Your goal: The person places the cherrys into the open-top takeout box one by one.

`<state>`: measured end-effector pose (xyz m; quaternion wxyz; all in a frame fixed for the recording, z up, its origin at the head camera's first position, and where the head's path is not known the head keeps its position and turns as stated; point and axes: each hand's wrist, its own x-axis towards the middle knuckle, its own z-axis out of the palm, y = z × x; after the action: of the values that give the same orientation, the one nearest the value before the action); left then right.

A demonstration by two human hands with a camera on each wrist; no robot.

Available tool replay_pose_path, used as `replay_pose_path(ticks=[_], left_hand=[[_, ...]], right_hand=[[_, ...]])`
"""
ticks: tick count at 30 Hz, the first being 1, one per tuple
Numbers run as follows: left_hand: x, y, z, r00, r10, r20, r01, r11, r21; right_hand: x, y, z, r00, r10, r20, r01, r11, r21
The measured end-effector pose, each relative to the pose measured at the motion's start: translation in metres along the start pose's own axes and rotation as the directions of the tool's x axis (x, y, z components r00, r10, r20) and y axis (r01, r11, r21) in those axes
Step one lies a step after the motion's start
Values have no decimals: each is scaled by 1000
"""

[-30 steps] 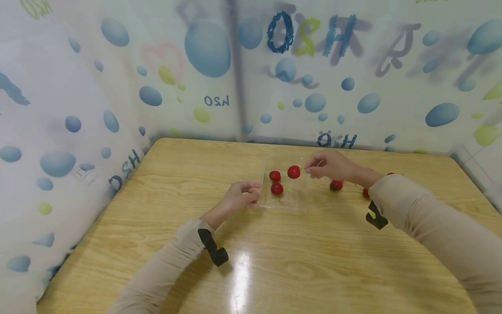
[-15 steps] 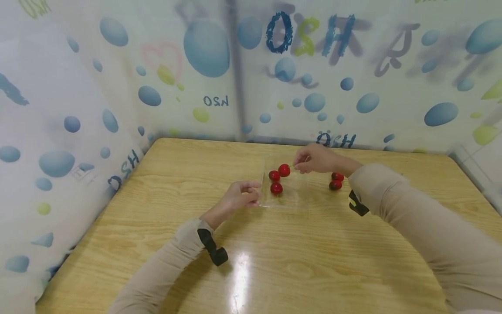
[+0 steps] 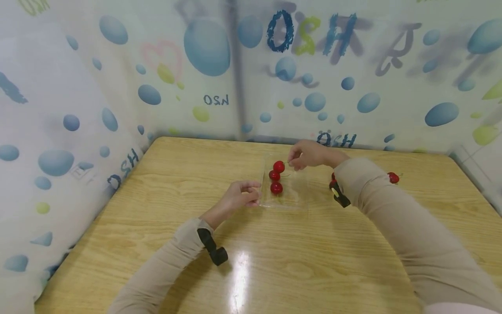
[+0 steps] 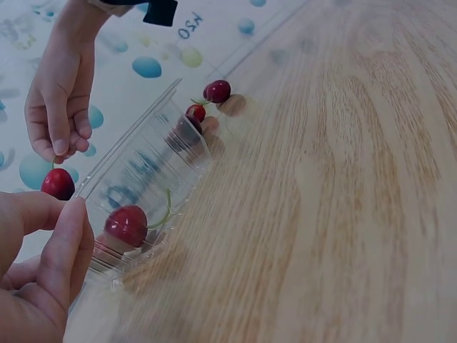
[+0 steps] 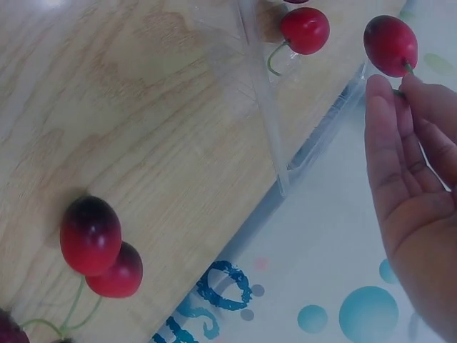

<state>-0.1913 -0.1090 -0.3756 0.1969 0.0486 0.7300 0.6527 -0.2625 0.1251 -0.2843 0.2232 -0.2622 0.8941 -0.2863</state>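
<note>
My right hand [image 3: 310,155] pinches the thin green stem of a red cherry [image 3: 279,166] between thumb and fingers. That cherry overlaps the far left part of a clear plastic box [image 3: 284,207] in the head view; in the left wrist view it hangs level with the rim. Two more cherries lie inside the box, a far one [image 3: 274,175] with its stem to the right and a nearer one [image 3: 276,188]. At the box's left side, my left hand [image 3: 237,196] pinches the rim between thumb and fingers, as the left wrist view shows.
Right of the box, a pair of dark-tipped cherries [image 5: 91,236] joined by their stems lies on the wooden table [image 3: 298,261], partly behind my right wrist strap in the head view. Another cherry [image 3: 393,177] lies farther right. A patterned curtain [image 3: 176,109] borders the table's far edge.
My right hand has carried the cherry leftward and slightly away from me, from the box's right part to its far left. My left hand has stayed at the rim.
</note>
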Motion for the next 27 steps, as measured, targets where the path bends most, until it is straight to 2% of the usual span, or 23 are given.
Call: replay_pose_path(ticks=[18, 27], left_hand=[[-1, -1, 1, 1000, -15, -15, 15, 1000, -8], [0, -1, 0, 1000, -17, -17, 17, 1000, 6]], right_hand=[[23, 14, 19, 988, 67, -139, -49, 990, 134], [24, 15, 23, 977, 108, -183, -78, 983, 165]])
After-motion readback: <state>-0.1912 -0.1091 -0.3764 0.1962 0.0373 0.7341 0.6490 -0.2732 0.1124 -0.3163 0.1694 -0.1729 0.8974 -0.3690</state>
